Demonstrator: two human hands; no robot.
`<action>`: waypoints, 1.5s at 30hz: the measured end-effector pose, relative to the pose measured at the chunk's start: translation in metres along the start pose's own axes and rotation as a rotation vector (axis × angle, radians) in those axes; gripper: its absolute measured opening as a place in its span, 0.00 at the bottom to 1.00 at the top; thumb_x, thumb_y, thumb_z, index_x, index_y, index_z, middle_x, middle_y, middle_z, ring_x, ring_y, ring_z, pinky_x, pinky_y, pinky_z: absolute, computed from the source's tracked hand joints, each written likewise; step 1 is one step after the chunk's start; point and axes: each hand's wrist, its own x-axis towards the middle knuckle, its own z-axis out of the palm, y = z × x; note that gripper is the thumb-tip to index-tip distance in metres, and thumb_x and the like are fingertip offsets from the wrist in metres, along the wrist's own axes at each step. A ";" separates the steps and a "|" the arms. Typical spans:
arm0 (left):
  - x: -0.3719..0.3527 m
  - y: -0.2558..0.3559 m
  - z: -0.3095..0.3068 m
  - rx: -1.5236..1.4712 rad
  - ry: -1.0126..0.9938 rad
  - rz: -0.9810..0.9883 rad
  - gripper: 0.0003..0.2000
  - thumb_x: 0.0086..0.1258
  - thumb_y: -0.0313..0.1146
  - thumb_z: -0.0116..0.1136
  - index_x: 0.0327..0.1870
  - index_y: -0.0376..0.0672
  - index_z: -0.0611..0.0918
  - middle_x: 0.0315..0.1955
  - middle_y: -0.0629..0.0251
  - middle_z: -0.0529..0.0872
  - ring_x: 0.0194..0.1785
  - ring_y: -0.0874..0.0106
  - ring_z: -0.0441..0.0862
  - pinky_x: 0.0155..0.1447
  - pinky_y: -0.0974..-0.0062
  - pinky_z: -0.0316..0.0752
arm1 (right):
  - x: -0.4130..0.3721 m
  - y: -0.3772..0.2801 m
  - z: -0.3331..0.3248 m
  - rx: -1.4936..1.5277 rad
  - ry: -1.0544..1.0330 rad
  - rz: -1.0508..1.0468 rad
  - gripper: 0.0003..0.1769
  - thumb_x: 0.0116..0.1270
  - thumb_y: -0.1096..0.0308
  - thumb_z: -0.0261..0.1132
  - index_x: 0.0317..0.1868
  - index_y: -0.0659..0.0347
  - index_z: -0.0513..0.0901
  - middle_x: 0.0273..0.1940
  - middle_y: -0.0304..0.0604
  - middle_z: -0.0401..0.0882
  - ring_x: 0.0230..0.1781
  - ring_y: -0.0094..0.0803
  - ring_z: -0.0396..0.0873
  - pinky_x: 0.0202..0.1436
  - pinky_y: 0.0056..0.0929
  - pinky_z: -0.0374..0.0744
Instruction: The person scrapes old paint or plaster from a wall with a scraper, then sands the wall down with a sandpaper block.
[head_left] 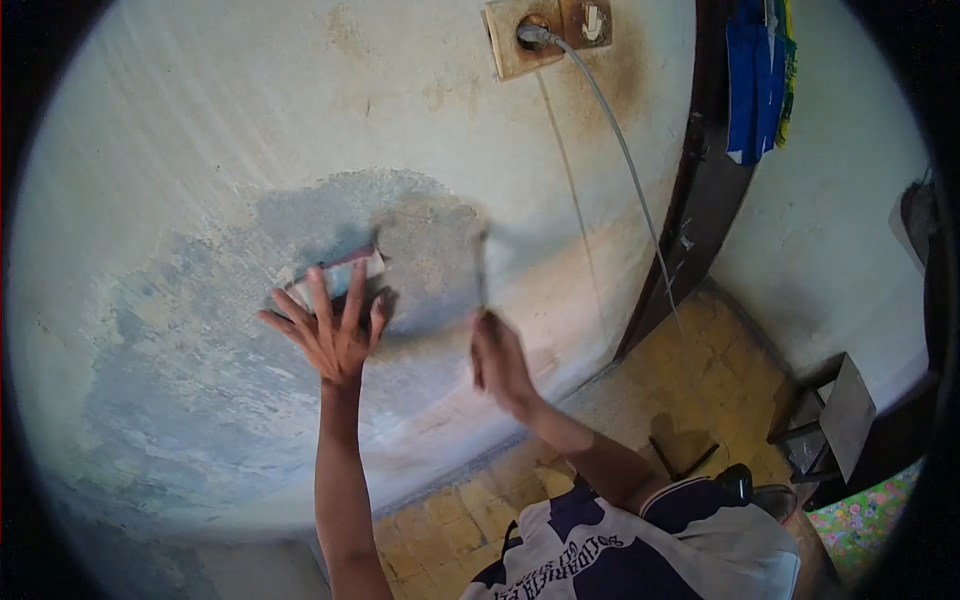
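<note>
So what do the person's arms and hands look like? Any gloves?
No gloves: the left hand and the right hand are both bare, and no watch or bracelet shows. The right arm comes out of a short-sleeved white and dark blue shirt with printed lettering.

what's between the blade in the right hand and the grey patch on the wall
Nothing visible. The right hand holds the thin blade at the right edge of the grey patch; the left hand, fingers spread, sits at its left edge, not between them.
</note>
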 end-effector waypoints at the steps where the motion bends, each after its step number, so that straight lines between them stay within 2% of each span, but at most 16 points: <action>1: 0.000 -0.001 0.000 -0.017 -0.053 -0.020 0.28 0.68 0.60 0.45 0.70 0.67 0.68 0.75 0.58 0.51 0.75 0.38 0.40 0.67 0.25 0.30 | 0.000 -0.006 -0.003 -0.024 0.022 0.033 0.27 0.70 0.38 0.52 0.34 0.56 0.66 0.15 0.30 0.61 0.10 0.19 0.64 0.13 0.22 0.66; 4: -0.002 0.001 -0.001 0.050 -0.153 -0.059 0.31 0.68 0.63 0.41 0.72 0.66 0.65 0.75 0.58 0.50 0.75 0.37 0.41 0.67 0.26 0.28 | -0.035 -0.018 0.006 0.028 -0.096 0.014 0.24 0.74 0.43 0.50 0.31 0.55 0.65 0.14 0.32 0.61 0.07 0.19 0.60 0.11 0.20 0.64; 5: 0.001 0.002 -0.002 0.077 -0.138 -0.044 0.33 0.68 0.64 0.39 0.73 0.64 0.63 0.75 0.57 0.49 0.75 0.37 0.41 0.67 0.26 0.28 | -0.046 -0.030 0.014 0.005 -0.133 0.150 0.23 0.75 0.46 0.50 0.30 0.56 0.65 0.14 0.32 0.61 0.07 0.19 0.61 0.11 0.21 0.64; 9: -0.007 0.003 -0.001 0.026 -0.122 -0.068 0.36 0.68 0.64 0.39 0.73 0.55 0.62 0.74 0.56 0.53 0.75 0.39 0.42 0.68 0.27 0.28 | -0.012 -0.009 -0.004 -0.039 0.014 0.094 0.21 0.76 0.48 0.48 0.32 0.57 0.66 0.15 0.31 0.61 0.07 0.19 0.60 0.11 0.21 0.62; 12: -0.002 0.005 0.000 0.035 -0.159 -0.126 0.37 0.68 0.65 0.39 0.72 0.49 0.63 0.74 0.56 0.55 0.75 0.41 0.43 0.69 0.28 0.29 | -0.044 -0.019 0.009 -0.009 -0.174 0.182 0.24 0.71 0.41 0.53 0.32 0.54 0.65 0.15 0.30 0.61 0.09 0.18 0.62 0.12 0.21 0.66; 14: -0.001 0.003 -0.003 0.105 -0.162 -0.069 0.38 0.68 0.65 0.38 0.72 0.47 0.63 0.73 0.56 0.56 0.76 0.41 0.43 0.69 0.29 0.29 | -0.026 -0.009 -0.003 0.093 -0.097 0.099 0.26 0.70 0.39 0.54 0.34 0.55 0.67 0.15 0.29 0.61 0.10 0.17 0.61 0.12 0.21 0.65; 16: -0.004 0.005 -0.006 0.095 -0.183 -0.080 0.38 0.67 0.66 0.38 0.72 0.48 0.62 0.74 0.57 0.55 0.76 0.41 0.43 0.69 0.29 0.28 | -0.005 -0.002 -0.009 -0.061 0.018 0.047 0.26 0.69 0.38 0.55 0.35 0.55 0.68 0.15 0.29 0.60 0.10 0.17 0.62 0.13 0.21 0.66; 20: 0.000 0.004 -0.003 0.097 -0.158 -0.072 0.39 0.67 0.66 0.38 0.73 0.49 0.62 0.74 0.58 0.54 0.76 0.41 0.43 0.70 0.29 0.28 | -0.041 -0.015 0.012 -0.047 -0.180 0.138 0.24 0.72 0.42 0.54 0.35 0.57 0.67 0.16 0.30 0.62 0.10 0.17 0.62 0.12 0.22 0.66; 23: -0.002 0.003 -0.004 0.096 -0.175 -0.064 0.38 0.67 0.66 0.37 0.73 0.49 0.62 0.74 0.58 0.53 0.76 0.41 0.43 0.70 0.29 0.29 | -0.002 -0.007 -0.006 -0.108 0.008 0.026 0.20 0.75 0.48 0.52 0.34 0.57 0.66 0.17 0.30 0.62 0.09 0.18 0.62 0.14 0.23 0.67; 27: 0.000 0.003 -0.003 0.112 -0.166 -0.068 0.39 0.67 0.67 0.38 0.73 0.49 0.62 0.75 0.59 0.52 0.76 0.41 0.43 0.70 0.29 0.29 | -0.036 -0.021 0.010 -0.015 -0.190 0.150 0.22 0.75 0.47 0.51 0.34 0.58 0.66 0.15 0.30 0.60 0.10 0.18 0.63 0.13 0.21 0.66; 30: -0.004 0.004 -0.006 0.115 -0.180 -0.061 0.39 0.66 0.66 0.39 0.73 0.49 0.62 0.75 0.59 0.52 0.76 0.42 0.43 0.70 0.29 0.29 | 0.001 -0.013 -0.006 -0.140 0.025 0.049 0.22 0.74 0.46 0.52 0.35 0.57 0.67 0.16 0.30 0.61 0.09 0.18 0.62 0.13 0.22 0.66; 34: 0.000 0.003 -0.004 0.090 -0.155 -0.065 0.38 0.66 0.65 0.40 0.73 0.50 0.63 0.74 0.59 0.53 0.76 0.42 0.43 0.70 0.29 0.29 | -0.033 -0.018 0.008 -0.048 -0.135 0.122 0.23 0.74 0.45 0.52 0.33 0.57 0.67 0.16 0.31 0.62 0.09 0.19 0.61 0.12 0.21 0.66; 36: -0.001 0.003 -0.004 0.081 -0.157 -0.066 0.38 0.66 0.65 0.40 0.72 0.50 0.63 0.74 0.59 0.53 0.76 0.42 0.43 0.70 0.29 0.29 | -0.002 -0.016 -0.008 -0.052 0.038 0.098 0.22 0.74 0.46 0.52 0.34 0.58 0.68 0.16 0.31 0.62 0.09 0.19 0.61 0.12 0.23 0.66; 38: -0.003 0.003 -0.003 0.079 -0.166 -0.069 0.38 0.66 0.65 0.40 0.72 0.50 0.63 0.74 0.59 0.53 0.76 0.42 0.43 0.70 0.30 0.29 | 0.001 -0.010 -0.009 -0.169 0.050 0.047 0.22 0.74 0.46 0.53 0.34 0.58 0.68 0.16 0.31 0.62 0.09 0.19 0.61 0.12 0.23 0.66; 41: 0.000 0.003 -0.003 0.080 -0.147 -0.067 0.38 0.66 0.65 0.40 0.72 0.50 0.63 0.74 0.59 0.54 0.76 0.42 0.43 0.70 0.30 0.29 | -0.028 -0.019 0.002 -0.092 -0.141 0.158 0.22 0.74 0.46 0.52 0.38 0.59 0.68 0.15 0.31 0.63 0.08 0.20 0.62 0.12 0.23 0.65; 45: -0.003 0.003 -0.005 0.082 -0.161 -0.071 0.37 0.68 0.64 0.38 0.72 0.51 0.63 0.74 0.59 0.55 0.76 0.42 0.44 0.71 0.31 0.30 | -0.015 0.000 -0.002 -0.177 -0.044 0.124 0.18 0.76 0.50 0.51 0.36 0.57 0.68 0.15 0.31 0.61 0.07 0.20 0.59 0.10 0.21 0.62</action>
